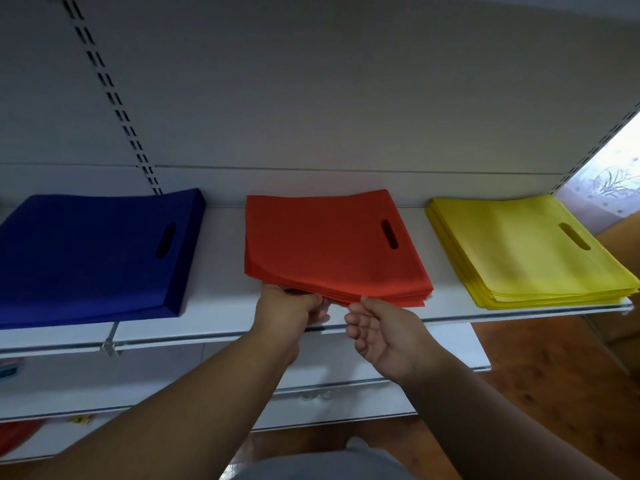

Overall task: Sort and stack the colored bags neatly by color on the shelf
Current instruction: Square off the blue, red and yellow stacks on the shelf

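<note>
Now I see three stacks on the white shelf [221, 320]: blue bags [93, 258] left, red bags [332, 244] in the middle, yellow bags [530, 251] right, well apart. My left hand [289, 308] pinches the red stack's front edge near its left corner. My right hand [384, 336] sits just below that edge, fingers curled and holding nothing, thumb touching the stack.

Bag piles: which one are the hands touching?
The red pile in the middle. Both hands are at its front edge; the blue pile and yellow pile sit untouched.
</note>
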Motion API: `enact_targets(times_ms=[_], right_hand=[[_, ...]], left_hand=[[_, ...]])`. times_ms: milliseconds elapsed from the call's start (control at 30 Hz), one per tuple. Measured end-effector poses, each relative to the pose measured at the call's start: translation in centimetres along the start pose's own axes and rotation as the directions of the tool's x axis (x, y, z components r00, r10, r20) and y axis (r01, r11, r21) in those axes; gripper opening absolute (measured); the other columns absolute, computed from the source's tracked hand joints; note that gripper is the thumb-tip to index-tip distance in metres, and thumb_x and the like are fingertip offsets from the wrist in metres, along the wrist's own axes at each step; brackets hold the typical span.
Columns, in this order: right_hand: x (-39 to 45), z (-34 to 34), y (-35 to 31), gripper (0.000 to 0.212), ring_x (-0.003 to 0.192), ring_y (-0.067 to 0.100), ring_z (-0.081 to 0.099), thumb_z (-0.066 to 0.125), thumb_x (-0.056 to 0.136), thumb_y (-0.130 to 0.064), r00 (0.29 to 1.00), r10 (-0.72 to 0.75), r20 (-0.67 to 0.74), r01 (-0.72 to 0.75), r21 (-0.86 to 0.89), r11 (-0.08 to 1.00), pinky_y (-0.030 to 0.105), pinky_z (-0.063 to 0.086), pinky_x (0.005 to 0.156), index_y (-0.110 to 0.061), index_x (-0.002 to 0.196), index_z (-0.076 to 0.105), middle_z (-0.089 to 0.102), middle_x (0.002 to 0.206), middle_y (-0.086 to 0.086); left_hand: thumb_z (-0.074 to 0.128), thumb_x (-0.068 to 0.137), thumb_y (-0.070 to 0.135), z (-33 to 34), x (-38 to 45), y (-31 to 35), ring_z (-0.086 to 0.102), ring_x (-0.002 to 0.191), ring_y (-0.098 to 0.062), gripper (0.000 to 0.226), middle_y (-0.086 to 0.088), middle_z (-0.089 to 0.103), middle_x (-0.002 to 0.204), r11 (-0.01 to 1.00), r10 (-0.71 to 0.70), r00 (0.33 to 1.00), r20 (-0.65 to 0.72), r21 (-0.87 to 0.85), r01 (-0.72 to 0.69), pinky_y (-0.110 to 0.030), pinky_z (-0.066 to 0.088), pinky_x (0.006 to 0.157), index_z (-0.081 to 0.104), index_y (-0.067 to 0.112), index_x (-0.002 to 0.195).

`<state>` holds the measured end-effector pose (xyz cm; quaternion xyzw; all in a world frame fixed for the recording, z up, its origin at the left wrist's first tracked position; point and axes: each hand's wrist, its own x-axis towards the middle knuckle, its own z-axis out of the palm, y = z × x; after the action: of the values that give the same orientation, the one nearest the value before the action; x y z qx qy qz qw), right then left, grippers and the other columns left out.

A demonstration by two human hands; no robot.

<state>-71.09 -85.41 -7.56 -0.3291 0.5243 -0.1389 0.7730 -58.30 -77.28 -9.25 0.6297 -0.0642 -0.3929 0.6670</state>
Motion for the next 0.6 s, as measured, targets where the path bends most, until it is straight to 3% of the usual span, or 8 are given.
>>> enact_targets(times_ms=[267, 600], right_hand=[[0.5, 1.3, 0.2, 0.03, 0.048, 0.015, 0.062, 0.051, 0.1, -0.023, 0.996, 0.09, -0.027, -0.081, 0.236, 0.968, 0.019, 0.044, 0.042, 0.005, 0.106, 0.062, 0.07, 0.069, 0.01], [0.7, 2.6, -0.3, 0.018, 0.045, 0.011, 0.06, 0.059, 0.097, -0.023, 0.985, -0.005, -0.174, 0.055, 0.282, 0.958, 0.019, 0.045, 0.042, -0.006, 0.093, 0.062, 0.066, 0.064, 0.005]], left_hand=[[0.059, 0.082, -0.019, -0.1, 0.1, -0.1, 0.073, 0.08, -0.035, 0.042, -0.023, 0.07, 0.091, 1.0, -0.002, 1.0, -0.001, -0.007, 0.002, -0.049, 0.061, 0.074, 0.05, 0.011, 0.11], [0.063, 0.083, -0.013, -0.4, 0.0, -0.2, 0.073, 0.081, -0.036, 0.04, -0.026, 0.071, 0.09, 1.0, 0.002, 1.0, 0.017, 0.001, -0.002, -0.045, 0.061, 0.068, 0.05, 0.007, 0.116]])
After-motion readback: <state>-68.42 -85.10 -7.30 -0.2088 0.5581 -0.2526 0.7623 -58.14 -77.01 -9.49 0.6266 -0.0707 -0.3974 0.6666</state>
